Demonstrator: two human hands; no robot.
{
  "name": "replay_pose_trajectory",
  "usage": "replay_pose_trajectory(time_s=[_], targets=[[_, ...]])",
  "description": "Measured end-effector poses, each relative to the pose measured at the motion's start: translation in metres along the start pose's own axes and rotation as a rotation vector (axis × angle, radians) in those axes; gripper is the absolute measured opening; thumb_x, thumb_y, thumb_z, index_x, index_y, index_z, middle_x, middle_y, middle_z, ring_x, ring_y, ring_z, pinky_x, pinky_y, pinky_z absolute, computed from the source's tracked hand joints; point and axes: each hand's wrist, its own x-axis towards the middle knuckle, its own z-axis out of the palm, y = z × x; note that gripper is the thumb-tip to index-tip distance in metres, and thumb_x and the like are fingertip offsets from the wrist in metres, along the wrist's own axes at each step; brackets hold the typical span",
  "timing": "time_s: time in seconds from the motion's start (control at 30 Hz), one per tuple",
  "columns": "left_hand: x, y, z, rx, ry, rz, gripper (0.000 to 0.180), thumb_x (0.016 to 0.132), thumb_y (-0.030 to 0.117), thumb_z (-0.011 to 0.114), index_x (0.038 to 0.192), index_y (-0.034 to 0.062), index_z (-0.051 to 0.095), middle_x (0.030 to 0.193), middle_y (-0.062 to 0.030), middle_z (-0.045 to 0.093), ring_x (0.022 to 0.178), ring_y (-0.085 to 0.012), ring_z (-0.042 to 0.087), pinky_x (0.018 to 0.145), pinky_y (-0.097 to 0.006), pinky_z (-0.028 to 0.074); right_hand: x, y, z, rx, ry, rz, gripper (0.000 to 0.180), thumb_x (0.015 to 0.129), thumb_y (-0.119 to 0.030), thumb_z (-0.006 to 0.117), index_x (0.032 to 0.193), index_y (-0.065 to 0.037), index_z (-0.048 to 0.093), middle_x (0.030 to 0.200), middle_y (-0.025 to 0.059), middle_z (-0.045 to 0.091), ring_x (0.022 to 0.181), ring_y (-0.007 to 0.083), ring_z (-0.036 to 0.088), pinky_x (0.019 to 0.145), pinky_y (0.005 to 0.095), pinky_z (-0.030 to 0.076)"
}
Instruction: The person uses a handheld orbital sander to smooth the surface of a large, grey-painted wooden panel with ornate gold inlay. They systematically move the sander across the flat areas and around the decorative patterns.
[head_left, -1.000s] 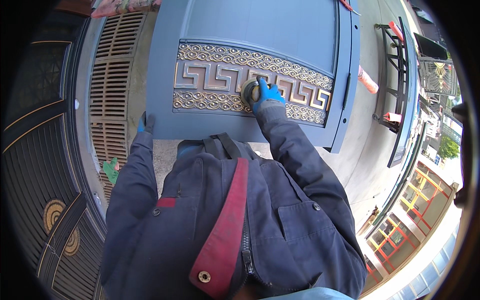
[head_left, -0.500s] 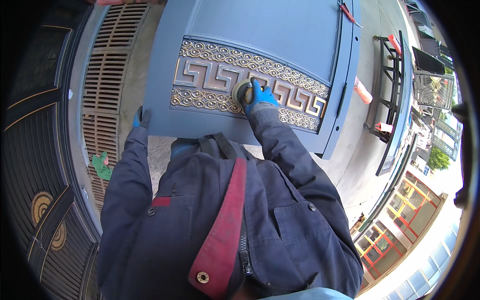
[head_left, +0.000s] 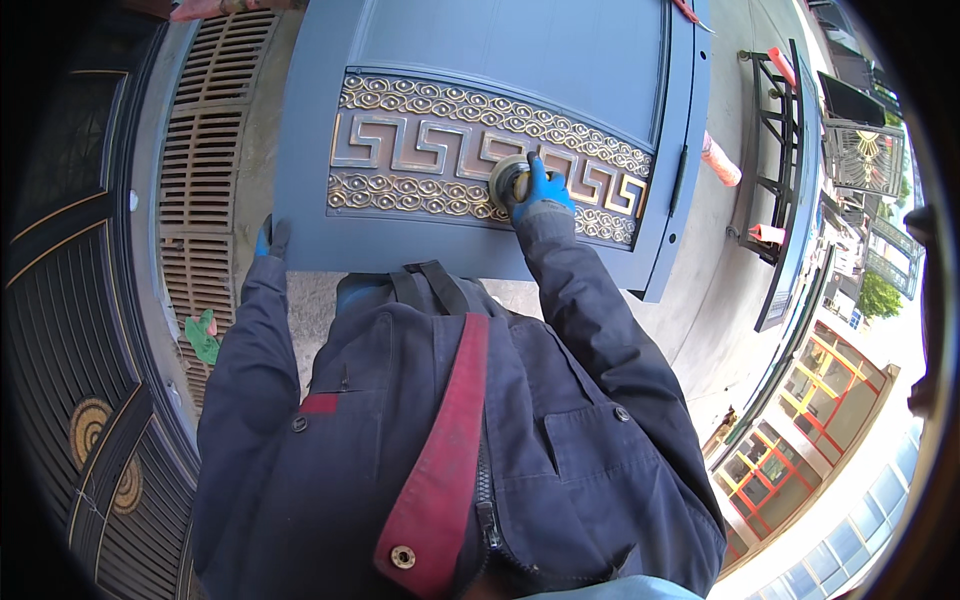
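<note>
At the blue panel's (head_left: 420, 243) lower-left corner is the left hand (head_left: 274, 238), its grip unclear. The right hand (head_left: 546, 190), grip closed around a round tool (head_left: 502, 180), has slid rightward, so the tool now covers the patterned band (head_left: 415, 190) just past its middle.

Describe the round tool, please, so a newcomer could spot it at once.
Find the large blue panel, then the gold-patterned band across it. Near the band's middle, the gloved right hand holds the round tool. Its pale circular rim sets it apart from the band's raised angles and curls.
</note>
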Motion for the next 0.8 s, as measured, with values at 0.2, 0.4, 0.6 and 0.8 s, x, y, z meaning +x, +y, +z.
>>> replay_pose_trajectory(time_s=[0.2,0.4,0.6,0.8], targets=[[0.032,-0.023,-0.010,0.056,-0.031,0.018,0.078,0.097,0.048,0.074,0.154,0.0014,0.047,0.146,-0.0138,0.058,0.127,-0.0255,0.058,0.107,-0.037,0.048,0.003,-0.091,0.013,-0.005,-0.095,-0.197,0.081,0.085,-0.033,0.078,0.158,-0.033,0.043,0.142,0.0246,0.055,0.121,0.0436,0.065,0.100,0.0518,0.054],[0.012,-0.012,-0.016,0.108,-0.090,0.062,0.078,0.099,0.049,0.072,0.154,0.0002,0.047,0.147,-0.0128,0.057,0.127,-0.0238,0.057,0.107,-0.035,0.048,0.011,0.013,0.009,0.074,0.129,-0.047,0.088,0.080,-0.043,0.085,0.158,-0.032,0.044,0.139,0.0244,0.057,0.120,0.0435,0.065,0.099,0.0515,0.055],[0.001,0.007,-0.002,0.108,0.002,0.012,0.078,0.100,0.050,0.070,0.155,0.0003,0.046,0.149,-0.0130,0.055,0.127,-0.0245,0.057,0.109,-0.036,0.046,0.027,0.094,-0.005,0.097,0.137,0.213,0.098,0.080,-0.044,0.085,0.162,-0.026,0.036,0.140,0.0251,0.055,0.120,0.0435,0.066,0.099,0.0496,0.057],[0.019,-0.020,-0.024,0.090,0.018,-0.034,0.079,0.099,0.049,0.072,0.155,-0.0002,0.045,0.149,-0.0139,0.055,0.130,-0.0252,0.055,0.110,-0.037,0.045,0.018,-0.051,0.008,0.054,0.037,-0.097,0.086,0.085,-0.048,0.080,0.160,-0.030,0.041,0.144,0.0237,0.055,0.124,0.0413,0.063,0.099,0.0522,0.053]])
